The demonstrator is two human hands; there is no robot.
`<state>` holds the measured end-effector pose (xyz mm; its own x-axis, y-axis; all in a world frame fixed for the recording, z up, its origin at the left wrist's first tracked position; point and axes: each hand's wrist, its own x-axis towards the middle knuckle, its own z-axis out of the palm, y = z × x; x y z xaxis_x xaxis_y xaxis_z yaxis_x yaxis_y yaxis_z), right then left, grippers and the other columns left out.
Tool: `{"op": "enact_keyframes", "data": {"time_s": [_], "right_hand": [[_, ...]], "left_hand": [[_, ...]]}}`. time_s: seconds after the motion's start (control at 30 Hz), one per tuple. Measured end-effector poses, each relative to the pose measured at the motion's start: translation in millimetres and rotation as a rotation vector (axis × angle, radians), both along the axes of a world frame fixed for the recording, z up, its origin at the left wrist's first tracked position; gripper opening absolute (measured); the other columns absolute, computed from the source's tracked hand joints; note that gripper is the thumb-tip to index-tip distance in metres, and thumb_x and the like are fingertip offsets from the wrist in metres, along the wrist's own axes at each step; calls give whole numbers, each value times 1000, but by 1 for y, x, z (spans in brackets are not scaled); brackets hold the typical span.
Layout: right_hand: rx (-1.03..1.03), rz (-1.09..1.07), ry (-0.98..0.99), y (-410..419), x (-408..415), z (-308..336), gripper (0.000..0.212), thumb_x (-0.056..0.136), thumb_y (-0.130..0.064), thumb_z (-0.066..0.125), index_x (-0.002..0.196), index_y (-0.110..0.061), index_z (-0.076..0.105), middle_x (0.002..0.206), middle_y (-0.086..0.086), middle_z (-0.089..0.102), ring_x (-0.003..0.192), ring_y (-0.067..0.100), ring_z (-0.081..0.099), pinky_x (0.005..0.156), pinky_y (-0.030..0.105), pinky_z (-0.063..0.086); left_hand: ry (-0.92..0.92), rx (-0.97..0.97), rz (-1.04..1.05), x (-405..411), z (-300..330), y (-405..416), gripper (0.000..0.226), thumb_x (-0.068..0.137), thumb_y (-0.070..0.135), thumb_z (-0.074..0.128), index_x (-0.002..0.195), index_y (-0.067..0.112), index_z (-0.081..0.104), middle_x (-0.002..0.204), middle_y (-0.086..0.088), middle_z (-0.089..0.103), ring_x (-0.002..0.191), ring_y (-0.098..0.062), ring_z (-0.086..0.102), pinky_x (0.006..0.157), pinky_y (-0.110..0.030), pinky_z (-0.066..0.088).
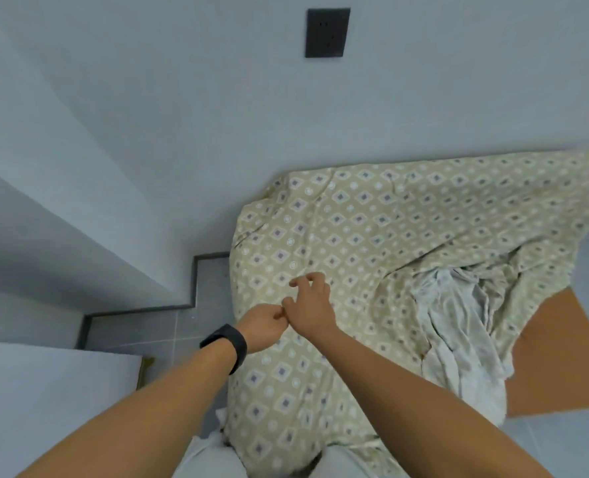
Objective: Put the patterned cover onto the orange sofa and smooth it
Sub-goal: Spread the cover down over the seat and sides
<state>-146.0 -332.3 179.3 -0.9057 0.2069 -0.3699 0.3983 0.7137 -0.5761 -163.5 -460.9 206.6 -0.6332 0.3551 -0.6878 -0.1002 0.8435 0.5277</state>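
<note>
Patterned cover (372, 243), beige with small diamond and ring motifs, lies draped over most of the orange sofa (558, 357), wrinkled and unsmoothed. Both hands meet on its near-left part, close to the sofa's left edge. The left hand (263, 327) is curled into a loose fist with its fingertips drawn together; it looks to be pinching a small fold of the cloth, though the pinch itself is too small to make out with certainty. The right hand (312, 307) sits just beside it, touching it at the knuckles, with fingers bent and spread in a claw shape above the fabric; whether those fingers actually hold cloth I cannot tell. A black wristband (229, 345) wraps the left wrist, just behind the fist.

To the right of the hands the cover bunches into deep folds, and its pale, whitish underside (458, 339) shows where the cloth is turned over. Beyond that bunch, further right, a bare orange patch of the sofa is exposed. Far above the hands, a dark wall socket (327, 32) is set in the pale wall (182, 98). To the left of the hands, grey floor tiles (141, 322) run along a dark skirting strip.
</note>
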Motion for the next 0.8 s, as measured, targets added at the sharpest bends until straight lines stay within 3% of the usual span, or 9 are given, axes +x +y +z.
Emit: {"op": "enact_keyframes", "data": {"time_s": [0.1, 0.23, 0.3, 0.43, 0.63, 0.8], "right_hand": [[-84, 20, -32, 16, 50, 6, 33, 94, -33, 52, 124, -20, 57, 138, 0, 35, 121, 21, 43, 91, 37, 49], [-138, -15, -14, 55, 96, 22, 27, 95, -32, 51, 118, -21, 61, 127, -6, 48, 94, 14, 57, 83, 38, 54], [-140, -25, -18, 69, 113, 30, 25, 94, -30, 53, 115, -21, 63, 124, -4, 55, 94, 13, 58, 85, 35, 53], [-145, -72, 25, 87, 144, 53, 25, 92, -28, 56, 114, -19, 65, 115, -4, 61, 90, 13, 61, 84, 34, 53], [-125, -202, 79, 103, 214, 78, 22, 91, -24, 59, 112, -20, 66, 110, -7, 61, 92, 9, 59, 76, 24, 47], [-126, -257, 61, 127, 275, 86, 21, 90, -20, 61, 109, -19, 68, 103, -7, 65, 92, 8, 61, 77, 22, 48]], "left_hand": [[23, -20, 94, 48, 12, 14, 27, 97, 17, 43, 85, 1, 62, 90, -18, 65, 75, -24, 54, 72, -40, 47], [89, 25, 49, 93, 39, 42, 31, 100, 21, 44, 115, 16, 70, 115, -3, 69, 103, -23, 65, 91, -36, 51], [100, 52, 4, 111, 48, 49, 34, 101, 22, 44, 126, 19, 67, 126, 1, 65, 111, -17, 62, 94, -31, 50], [155, 72, -76, 138, 61, 57, 33, 101, 22, 46, 128, 22, 65, 131, 5, 63, 117, -11, 57, 88, -18, 39], [101, 141, -76, 176, 62, 73, 31, 101, 21, 45, 122, 20, 67, 127, 0, 65, 106, -15, 60, 96, -30, 49], [77, 158, -135, 218, 51, 98, 29, 102, 23, 45, 123, 21, 66, 126, 0, 64, 107, -15, 60, 92, -29, 48]]}}
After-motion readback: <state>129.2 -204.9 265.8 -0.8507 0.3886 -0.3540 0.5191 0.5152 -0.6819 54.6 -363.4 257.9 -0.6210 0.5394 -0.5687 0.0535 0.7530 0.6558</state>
